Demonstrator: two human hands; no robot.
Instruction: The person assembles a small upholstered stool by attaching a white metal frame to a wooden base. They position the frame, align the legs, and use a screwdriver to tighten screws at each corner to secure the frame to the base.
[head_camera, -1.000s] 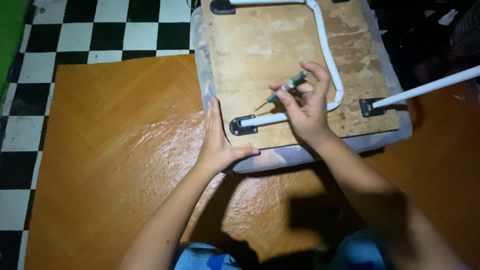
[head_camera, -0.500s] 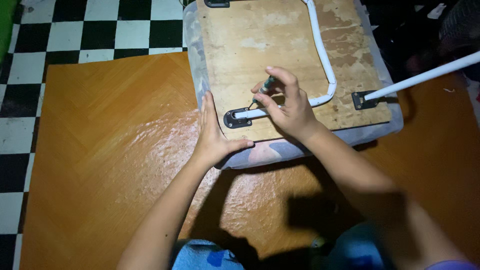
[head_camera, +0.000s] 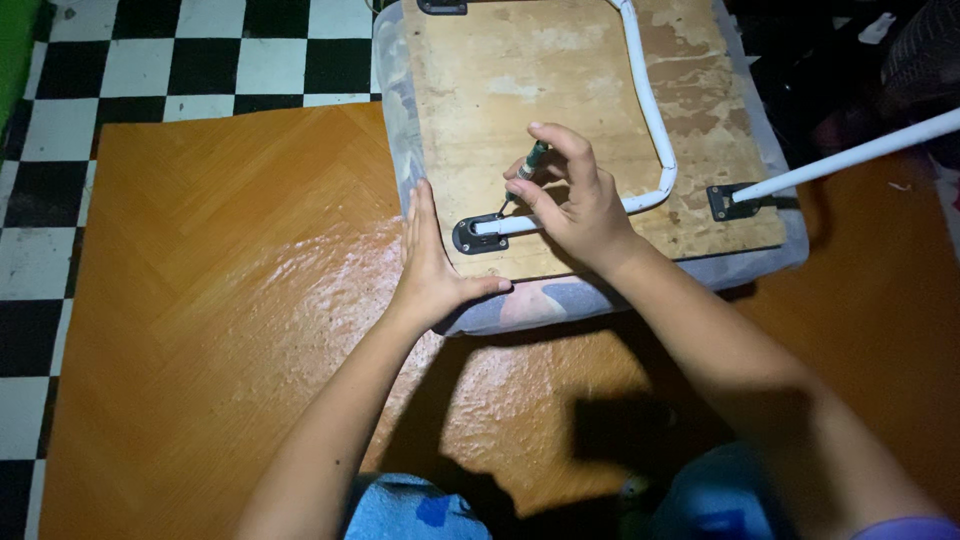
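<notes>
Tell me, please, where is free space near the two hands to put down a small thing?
The shiny orange mat left of the left hand is bare up to the checkered floor. The wooden seat underside is also bare between its padded left edge and the white tube. It is crowded around the black bracket, where the right hand holds the screwdriver.

We count two hands: one left hand (head_camera: 432, 272) and one right hand (head_camera: 575, 205). We count one screwdriver (head_camera: 527, 170). We count one upturned seat board (head_camera: 560, 90), one bent white tube (head_camera: 650, 110) across it, and one straight white tube (head_camera: 850, 152) at the right. Black mounting brackets number three: near-left (head_camera: 478, 235), near-right (head_camera: 728, 200), top edge (head_camera: 442, 6). One orange floor sheet (head_camera: 220, 300).
</notes>
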